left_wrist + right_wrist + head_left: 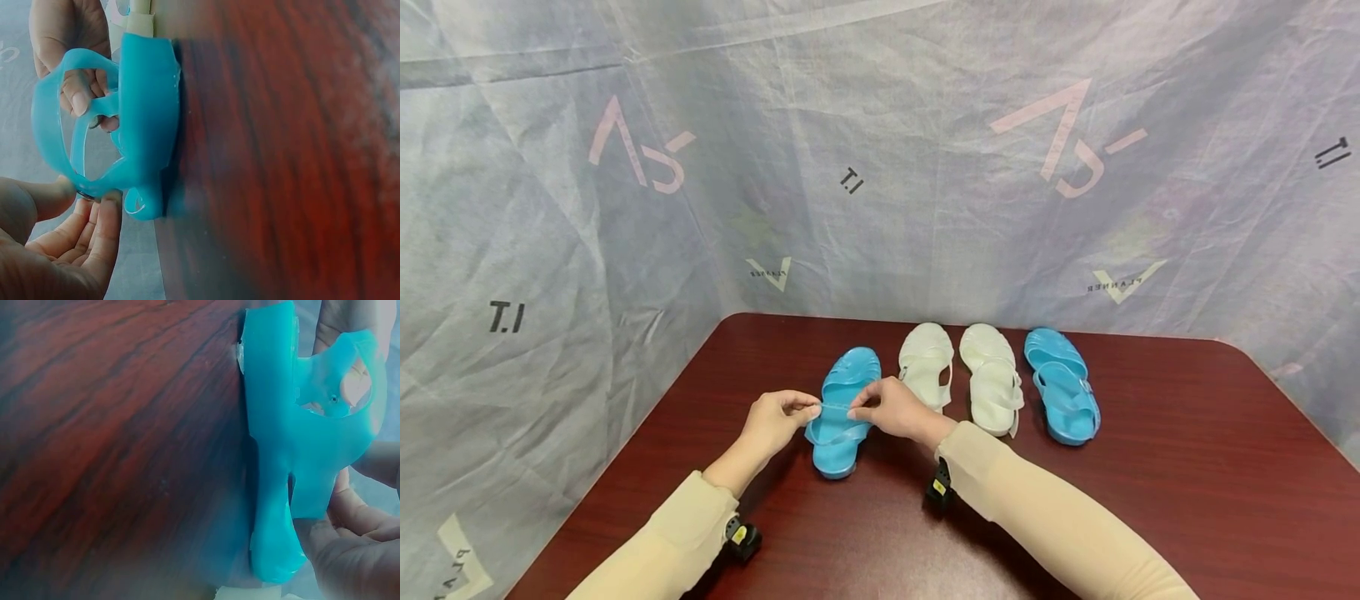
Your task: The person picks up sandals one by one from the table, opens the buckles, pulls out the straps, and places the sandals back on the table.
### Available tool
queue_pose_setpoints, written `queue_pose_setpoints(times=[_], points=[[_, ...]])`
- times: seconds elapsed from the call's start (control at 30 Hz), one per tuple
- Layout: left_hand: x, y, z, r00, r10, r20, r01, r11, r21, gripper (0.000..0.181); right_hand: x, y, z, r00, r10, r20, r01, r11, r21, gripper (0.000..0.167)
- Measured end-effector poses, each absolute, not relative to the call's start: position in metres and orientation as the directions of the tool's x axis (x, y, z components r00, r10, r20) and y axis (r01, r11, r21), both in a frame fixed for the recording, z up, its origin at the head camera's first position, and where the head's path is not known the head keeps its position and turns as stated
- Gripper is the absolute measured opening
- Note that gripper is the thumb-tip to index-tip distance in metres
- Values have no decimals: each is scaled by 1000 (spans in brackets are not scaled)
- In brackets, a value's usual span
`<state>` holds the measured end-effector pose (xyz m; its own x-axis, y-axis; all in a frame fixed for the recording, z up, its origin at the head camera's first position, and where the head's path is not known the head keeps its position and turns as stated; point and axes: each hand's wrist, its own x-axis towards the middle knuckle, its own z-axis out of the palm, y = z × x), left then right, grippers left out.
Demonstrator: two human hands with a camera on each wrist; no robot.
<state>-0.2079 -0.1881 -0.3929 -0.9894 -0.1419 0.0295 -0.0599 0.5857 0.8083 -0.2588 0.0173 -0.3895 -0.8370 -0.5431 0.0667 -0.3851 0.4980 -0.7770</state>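
Note:
A blue jelly sandal (852, 367) rests sole down on the table, its toe pointing away. My left hand (775, 422) pinches the ankle strap (835, 407) at the sandal's left side, between thumb and fingers; a small dark piece, perhaps the buckle, shows at that grip in the left wrist view. On the sandal's right side, my right hand (897, 407) pinches the strap too. The strap stretches between both hands above the footbed. In the right wrist view the blue sandal (272, 425) partly hides the left hand (344, 319) behind it.
Two white sandals stand right of the blue one, the nearer-left white sandal (925, 346) partly behind my right hand, the other white sandal (988, 375) beside it. Farther right lies another blue sandal (1067, 400). A printed grey cloth (925, 167) hangs behind the dark red table (1187, 433).

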Motion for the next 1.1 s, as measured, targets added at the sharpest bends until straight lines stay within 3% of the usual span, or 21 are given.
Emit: queue_pose_setpoints(times=[0.3,0.5,1.1], points=[[-209,-185,-391,-989,-110,100,5,652,758,17,-261,9,-384,-844,-532,73,-314,379,-871,28],[-212,-183,-391,-989,-92,119,26,674,738,16,-262,3,-377,-849,-505,156,-375,369,-851,31],[-209,-185,-392,-989,-99,106,12,674,739,17,-264,-12,-375,-818,-537,206,-471,419,-776,11]])
